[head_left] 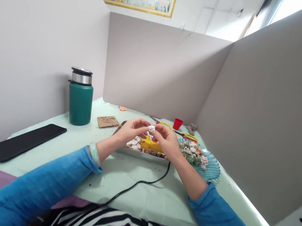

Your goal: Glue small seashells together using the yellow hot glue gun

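My left hand and my right hand meet over a metal tray of small shells. Their fingertips are pinched together on one small pale piece held between them. Under the hands a yellow glue gun lies on the tray, its black cord running toward me across the pale green table cover. Both arms wear blue sleeves, and a pale green bangle sits on my left wrist.
A green flask stands at the left, with a black flat case in front of it. A brown card lies beside the tray. A blue shell-shaped plate, a red cup and yellow scissors sit right. Grey partitions enclose the desk.
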`<state>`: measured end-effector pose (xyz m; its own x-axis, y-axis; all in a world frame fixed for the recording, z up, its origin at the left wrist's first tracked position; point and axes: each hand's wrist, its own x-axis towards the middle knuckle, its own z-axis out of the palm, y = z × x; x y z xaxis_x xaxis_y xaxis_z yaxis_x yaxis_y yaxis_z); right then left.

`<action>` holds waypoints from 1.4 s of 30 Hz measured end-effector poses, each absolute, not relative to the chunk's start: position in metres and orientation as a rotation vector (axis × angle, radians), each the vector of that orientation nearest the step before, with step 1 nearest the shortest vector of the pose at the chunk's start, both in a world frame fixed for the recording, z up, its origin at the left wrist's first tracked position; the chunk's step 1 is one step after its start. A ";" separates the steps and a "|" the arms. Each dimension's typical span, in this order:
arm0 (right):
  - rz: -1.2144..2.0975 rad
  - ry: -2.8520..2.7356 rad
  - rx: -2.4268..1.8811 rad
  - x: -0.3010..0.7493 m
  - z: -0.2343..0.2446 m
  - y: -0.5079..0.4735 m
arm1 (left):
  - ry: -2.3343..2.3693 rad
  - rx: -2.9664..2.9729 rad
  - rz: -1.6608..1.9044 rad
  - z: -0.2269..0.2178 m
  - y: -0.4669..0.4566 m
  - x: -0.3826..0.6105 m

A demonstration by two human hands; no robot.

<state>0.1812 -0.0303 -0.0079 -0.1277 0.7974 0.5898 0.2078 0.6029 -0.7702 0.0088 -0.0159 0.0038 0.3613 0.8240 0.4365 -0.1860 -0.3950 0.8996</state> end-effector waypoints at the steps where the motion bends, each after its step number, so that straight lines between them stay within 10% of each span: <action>1: 0.650 -1.648 -0.830 0.181 -0.007 -0.032 | 0.568 1.580 1.221 0.004 -0.016 0.008; 42: -0.091 -1.845 -0.875 0.185 -0.004 -0.038 | 0.673 1.623 1.114 -0.003 -0.014 0.010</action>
